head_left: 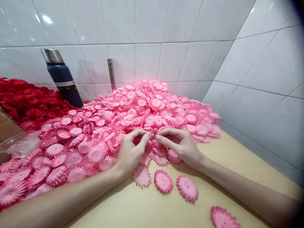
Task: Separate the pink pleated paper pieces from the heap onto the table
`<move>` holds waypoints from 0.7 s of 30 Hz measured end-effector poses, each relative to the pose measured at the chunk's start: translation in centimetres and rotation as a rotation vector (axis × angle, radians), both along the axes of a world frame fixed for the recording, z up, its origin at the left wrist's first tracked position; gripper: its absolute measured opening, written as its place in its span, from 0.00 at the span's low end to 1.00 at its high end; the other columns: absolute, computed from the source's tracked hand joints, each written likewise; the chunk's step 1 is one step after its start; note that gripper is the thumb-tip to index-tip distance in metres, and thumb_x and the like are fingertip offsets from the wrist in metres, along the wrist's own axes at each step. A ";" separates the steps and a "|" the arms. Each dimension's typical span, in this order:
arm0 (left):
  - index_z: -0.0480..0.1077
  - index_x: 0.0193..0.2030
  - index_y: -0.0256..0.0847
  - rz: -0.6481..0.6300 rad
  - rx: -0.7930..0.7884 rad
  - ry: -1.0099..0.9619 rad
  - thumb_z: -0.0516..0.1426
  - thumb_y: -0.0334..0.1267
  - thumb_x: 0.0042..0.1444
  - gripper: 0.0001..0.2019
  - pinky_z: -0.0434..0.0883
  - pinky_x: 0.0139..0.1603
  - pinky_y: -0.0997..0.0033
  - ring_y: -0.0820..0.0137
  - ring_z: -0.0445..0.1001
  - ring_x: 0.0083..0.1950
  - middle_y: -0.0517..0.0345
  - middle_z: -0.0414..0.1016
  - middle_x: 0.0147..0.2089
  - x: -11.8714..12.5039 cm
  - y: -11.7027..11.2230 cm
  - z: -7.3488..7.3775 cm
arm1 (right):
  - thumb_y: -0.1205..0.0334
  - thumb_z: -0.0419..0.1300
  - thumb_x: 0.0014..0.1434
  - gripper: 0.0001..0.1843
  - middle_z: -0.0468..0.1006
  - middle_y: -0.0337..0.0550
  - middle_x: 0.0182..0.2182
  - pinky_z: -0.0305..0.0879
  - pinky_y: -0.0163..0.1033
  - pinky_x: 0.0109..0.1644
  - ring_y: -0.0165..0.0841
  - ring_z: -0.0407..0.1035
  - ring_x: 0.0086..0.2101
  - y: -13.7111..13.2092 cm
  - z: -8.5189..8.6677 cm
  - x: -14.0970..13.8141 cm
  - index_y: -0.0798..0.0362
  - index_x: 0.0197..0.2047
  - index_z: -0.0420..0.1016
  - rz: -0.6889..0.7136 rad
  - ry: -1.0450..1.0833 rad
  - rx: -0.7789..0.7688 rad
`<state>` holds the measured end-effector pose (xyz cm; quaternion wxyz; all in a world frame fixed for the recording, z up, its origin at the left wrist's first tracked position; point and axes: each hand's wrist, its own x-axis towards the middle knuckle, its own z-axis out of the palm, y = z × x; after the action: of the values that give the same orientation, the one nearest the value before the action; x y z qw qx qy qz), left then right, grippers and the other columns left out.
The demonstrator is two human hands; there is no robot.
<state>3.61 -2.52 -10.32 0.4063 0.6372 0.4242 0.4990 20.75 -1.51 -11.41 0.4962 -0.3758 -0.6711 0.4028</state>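
My left hand (133, 150) is closed in a pinch, thumb against forefinger, at the front of a big heap of pink artificial flower petals (128, 107). Facing it, my right hand (181, 145) pinches in the same way, its fingertips a short gap from the left ones. Whatever lies between the fingertips is too small to make out against the pink. Below the hands, several scalloped petal discs with small centre holes lie on the tabletop, among them a pale disc (142, 176), a darker-edged disc (163, 181) and another disc (187, 189).
A dark blue bottle (63, 79) with a steel cap stands at the back left, beside a heap of red petals (30, 101). A clear plastic container (22, 144) and a cardboard box (8, 126) are at the left edge. White tiled walls bound the yellow table (239, 158).
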 end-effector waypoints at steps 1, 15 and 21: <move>0.77 0.36 0.37 -0.003 0.004 0.004 0.57 0.39 0.58 0.09 0.69 0.38 0.73 0.70 0.73 0.36 0.55 0.77 0.34 0.0 0.0 0.1 | 0.59 0.65 0.55 0.06 0.79 0.42 0.32 0.71 0.37 0.38 0.33 0.73 0.34 0.0 0.0 0.0 0.53 0.34 0.79 0.009 -0.011 0.002; 0.78 0.37 0.37 -0.038 0.015 0.050 0.57 0.39 0.58 0.10 0.71 0.39 0.72 0.68 0.76 0.37 0.52 0.80 0.35 -0.1 0.1 -0.2 | 0.59 0.64 0.55 0.07 0.79 0.43 0.32 0.72 0.37 0.37 0.33 0.74 0.33 -0.2 0.3 -0.1 0.54 0.34 0.78 0.040 -0.021 -0.035; 0.78 0.36 0.37 -0.036 0.013 0.056 0.58 0.40 0.57 0.10 0.70 0.38 0.72 0.68 0.76 0.36 0.53 0.80 0.34 -0.1 0.3 -0.3 | 0.58 0.64 0.55 0.07 0.79 0.42 0.31 0.71 0.37 0.36 0.33 0.73 0.32 -0.2 0.3 -0.1 0.53 0.33 0.78 0.035 -0.026 -0.048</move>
<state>3.49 -2.25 -10.66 0.3992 0.6608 0.4207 0.4764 20.68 -1.68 -11.15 0.4711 -0.3807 -0.6743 0.4224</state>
